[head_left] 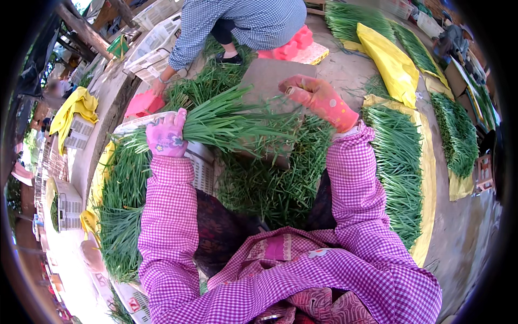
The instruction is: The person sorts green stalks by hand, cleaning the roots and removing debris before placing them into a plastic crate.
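Observation:
My left hand, in a pink and purple patterned glove, is closed around a bunch of garlic chives, or similar long flat green leaves. The leaf ends fan out to the right over a brown board. My right hand, in an orange-red glove with pale dots, is raised right of the leaf tips. Its fingers are bent together; thin green wisps hang near the fingertips, and whether they are gripped is unclear. Between my knees lies a heap of loose leaf scraps. Beside my left arm rises a thick pile of chives.
A co-worker in a blue checked top crouches ahead, one hand by a red piece. Chive rows lie on yellow sheets at right, near a folded yellow sheet. White plastic crates stand at upper left.

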`<action>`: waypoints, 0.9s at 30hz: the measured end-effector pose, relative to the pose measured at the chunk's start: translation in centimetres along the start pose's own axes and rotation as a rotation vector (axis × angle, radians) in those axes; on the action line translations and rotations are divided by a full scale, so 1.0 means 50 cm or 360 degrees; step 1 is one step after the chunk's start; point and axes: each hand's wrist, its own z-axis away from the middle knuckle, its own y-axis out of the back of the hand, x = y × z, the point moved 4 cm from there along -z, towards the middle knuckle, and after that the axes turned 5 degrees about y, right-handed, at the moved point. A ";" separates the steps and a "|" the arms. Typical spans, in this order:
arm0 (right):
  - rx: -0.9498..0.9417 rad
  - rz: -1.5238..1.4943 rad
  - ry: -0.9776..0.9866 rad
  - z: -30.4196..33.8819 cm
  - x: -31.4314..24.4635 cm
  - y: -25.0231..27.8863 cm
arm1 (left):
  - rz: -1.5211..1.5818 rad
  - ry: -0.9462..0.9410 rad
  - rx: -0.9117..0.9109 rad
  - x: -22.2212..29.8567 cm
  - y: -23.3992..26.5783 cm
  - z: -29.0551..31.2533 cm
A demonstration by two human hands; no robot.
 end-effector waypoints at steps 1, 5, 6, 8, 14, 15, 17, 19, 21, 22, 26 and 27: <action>-0.0114 -0.0012 0.0017 -0.001 0.004 -0.028 | 0.0011 0.0006 -0.0008 -0.001 -0.004 0.002; -0.0087 -0.0020 -0.0137 -0.019 0.116 -0.078 | 0.0051 0.0035 0.0041 -0.008 -0.008 0.004; -0.0044 -0.0047 -0.0126 -0.024 0.109 -0.091 | 0.0049 0.0054 0.0034 -0.011 -0.003 0.005; 0.0102 -0.0174 -0.0178 -0.020 0.090 -0.102 | 0.0043 0.0097 -0.0009 -0.013 0.002 0.007; 0.0612 -0.0791 0.0041 -0.023 0.057 -0.019 | 0.0044 0.0156 -0.0236 -0.013 0.008 0.003; 0.0715 -0.0922 0.0108 -0.021 0.054 0.001 | 0.0034 0.0187 -0.0271 -0.017 0.009 0.003; 0.0631 -0.0702 0.0068 -0.015 0.047 0.016 | 0.0038 0.0184 -0.0265 -0.024 0.010 0.005; 0.0600 -0.0436 0.0033 -0.012 0.016 0.005 | 0.0033 0.0208 -0.0295 -0.023 0.009 0.007; 0.0447 -0.0220 0.0037 -0.017 0.030 -0.019 | 0.0039 0.0201 -0.0295 -0.021 0.005 0.006; 0.0372 -0.0113 0.0038 -0.020 0.035 -0.030 | 0.0041 0.0196 -0.0296 -0.018 0.004 0.006; 0.0039 0.0411 0.0138 -0.010 0.027 -0.085 | -0.0011 0.0128 -0.0375 -0.002 0.013 0.004; 0.0051 0.0332 0.0042 -0.012 0.041 -0.092 | -0.0008 0.0120 -0.0368 -0.002 0.009 0.006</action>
